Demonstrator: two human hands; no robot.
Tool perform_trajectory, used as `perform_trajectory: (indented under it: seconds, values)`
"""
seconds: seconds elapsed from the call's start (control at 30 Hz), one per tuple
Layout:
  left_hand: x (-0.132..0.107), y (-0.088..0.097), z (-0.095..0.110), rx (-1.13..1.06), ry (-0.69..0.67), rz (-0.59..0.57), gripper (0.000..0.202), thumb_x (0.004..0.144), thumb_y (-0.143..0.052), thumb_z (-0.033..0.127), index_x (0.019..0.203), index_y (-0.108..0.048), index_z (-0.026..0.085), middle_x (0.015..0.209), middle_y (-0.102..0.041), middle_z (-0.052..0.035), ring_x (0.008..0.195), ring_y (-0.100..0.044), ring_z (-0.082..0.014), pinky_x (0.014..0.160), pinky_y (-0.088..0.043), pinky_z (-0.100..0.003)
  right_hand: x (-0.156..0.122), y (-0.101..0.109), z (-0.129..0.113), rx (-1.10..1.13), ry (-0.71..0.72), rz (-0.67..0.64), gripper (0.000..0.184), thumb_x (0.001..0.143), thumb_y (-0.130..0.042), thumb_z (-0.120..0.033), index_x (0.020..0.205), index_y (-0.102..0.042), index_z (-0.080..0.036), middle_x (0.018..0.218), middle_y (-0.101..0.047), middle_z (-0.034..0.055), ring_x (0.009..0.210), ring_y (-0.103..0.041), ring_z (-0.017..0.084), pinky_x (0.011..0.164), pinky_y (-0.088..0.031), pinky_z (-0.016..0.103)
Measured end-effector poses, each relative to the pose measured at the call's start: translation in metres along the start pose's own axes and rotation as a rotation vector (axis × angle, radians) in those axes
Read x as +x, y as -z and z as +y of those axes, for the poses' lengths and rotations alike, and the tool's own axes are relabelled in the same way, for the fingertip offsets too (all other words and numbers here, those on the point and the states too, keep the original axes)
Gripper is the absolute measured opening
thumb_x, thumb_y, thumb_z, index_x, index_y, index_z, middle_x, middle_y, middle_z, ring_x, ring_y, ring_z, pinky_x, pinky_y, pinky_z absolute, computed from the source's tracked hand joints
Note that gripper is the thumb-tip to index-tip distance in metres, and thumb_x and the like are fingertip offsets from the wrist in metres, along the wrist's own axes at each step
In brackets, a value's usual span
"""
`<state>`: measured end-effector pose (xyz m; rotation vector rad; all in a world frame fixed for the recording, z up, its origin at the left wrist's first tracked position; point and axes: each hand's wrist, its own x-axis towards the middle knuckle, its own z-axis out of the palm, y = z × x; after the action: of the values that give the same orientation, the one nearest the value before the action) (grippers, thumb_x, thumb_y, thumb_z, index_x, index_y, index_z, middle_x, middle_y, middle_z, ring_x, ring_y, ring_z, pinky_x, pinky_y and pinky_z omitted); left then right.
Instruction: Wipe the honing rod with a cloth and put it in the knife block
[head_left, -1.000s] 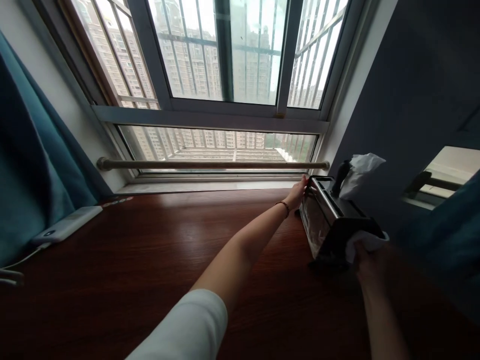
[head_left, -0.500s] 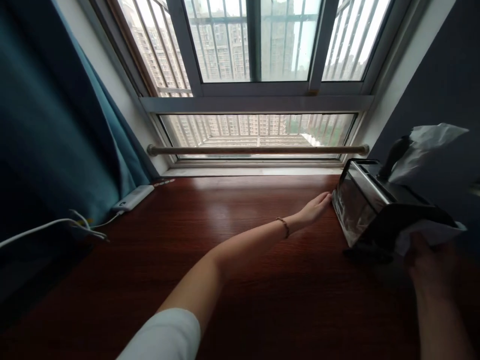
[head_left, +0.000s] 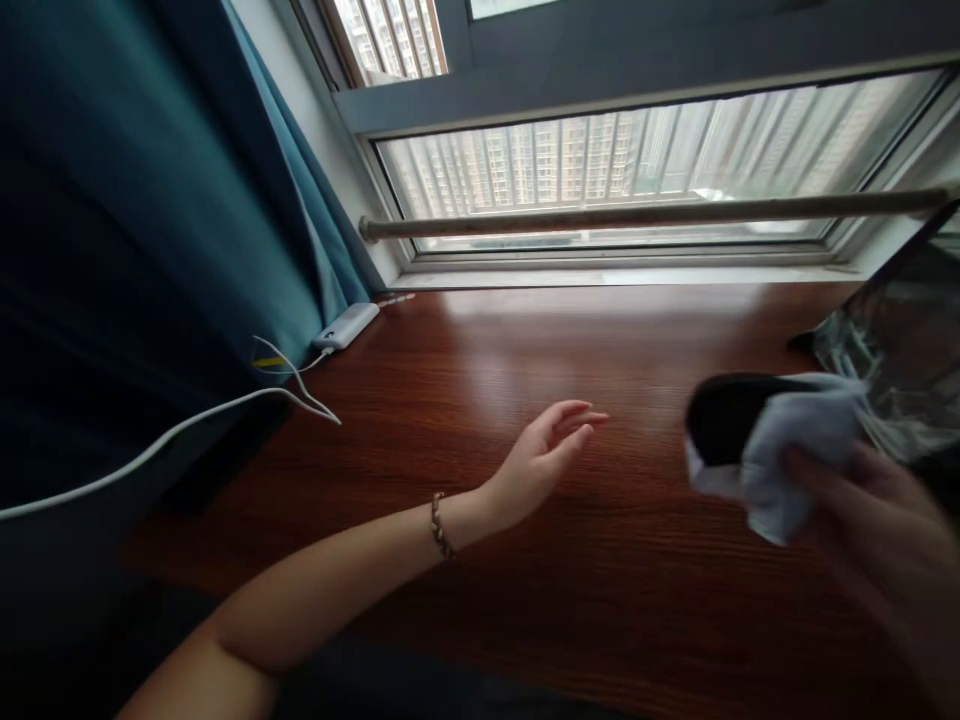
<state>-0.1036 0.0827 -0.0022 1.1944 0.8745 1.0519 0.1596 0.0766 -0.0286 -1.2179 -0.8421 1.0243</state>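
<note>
My left hand [head_left: 541, 458] hovers over the dark reddish wooden surface [head_left: 480, 365], fingers stretched out and holding nothing; a bracelet [head_left: 441, 526] circles its wrist. At the right, my right hand [head_left: 874, 505] is closed on a soft white-and-black bundle [head_left: 806, 440] with a rounded black part on its left side. This bundle looks like cloth, but motion blur hides its exact kind. Just behind it stands a black-edged case with clear sides [head_left: 892, 370], cut off by the right edge of the view. Crumpled clear plastic shows within its wall.
White cables [head_left: 187, 430] trail at the left near a white power strip [head_left: 349, 326]. A blue curtain [head_left: 247, 200] hangs beside them. Across the window [head_left: 600, 165] at the back runs a horizontal rail [head_left: 600, 218].
My left hand has left the case's side and pulled back leftward. My right hand has come from the case's near side with the white-and-black bundle. The view has turned left and down.
</note>
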Motion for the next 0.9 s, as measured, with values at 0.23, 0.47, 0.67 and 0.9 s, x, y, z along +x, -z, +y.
perform_trajectory:
  seconds: [0.23,0.47,0.67,0.9]
  values:
    - [0.061,0.028,-0.033,-0.233,0.225,-0.06,0.03,0.074,-0.069,0.037,0.094,-0.061,0.016,0.101,-0.065,-0.0096,0.089,-0.064,-0.0233,0.079,-0.051,-0.04,0.021,-0.067,0.026,0.288,-0.513,-0.55,0.033,0.078,-0.06,-0.043,0.1,-0.063,-0.019,0.09,-0.069,0.0067,0.083,-0.065,0.023,0.076,-0.052,0.039]
    - [0.053,0.012,-0.039,-0.137,0.221,-0.06,0.036,0.067,-0.074,0.033,0.097,-0.066,0.014,0.093,-0.068,-0.0091,0.078,-0.064,-0.0217,0.066,-0.051,-0.031,0.029,-0.083,0.024,0.325,-0.524,-0.623,0.05,0.089,-0.034,-0.056,0.102,-0.06,-0.015,0.089,-0.068,0.0099,0.084,-0.064,0.024,0.074,-0.051,0.038]
    - [0.044,0.014,-0.039,-0.146,0.111,0.061,0.032,0.065,-0.074,0.025,0.096,-0.067,0.016,0.093,-0.07,-0.006,0.083,-0.063,-0.0217,0.071,-0.047,-0.028,0.024,-0.07,0.02,0.256,-0.349,-0.427,0.05,0.081,-0.044,-0.064,0.105,-0.048,-0.02,0.1,-0.061,0.0099,0.079,-0.063,0.022,0.07,-0.051,0.039]
    - [0.035,0.006,-0.027,-0.165,0.112,0.024,0.046,0.058,-0.079,0.016,0.101,-0.062,0.016,0.099,-0.067,-0.006,0.086,-0.062,-0.0187,0.075,-0.047,-0.026,0.02,-0.064,0.025,-0.461,0.232,-0.345,0.043,0.069,-0.069,-0.037,0.101,-0.047,-0.019,0.085,-0.058,0.003,0.072,-0.058,0.017,0.065,-0.05,0.03]
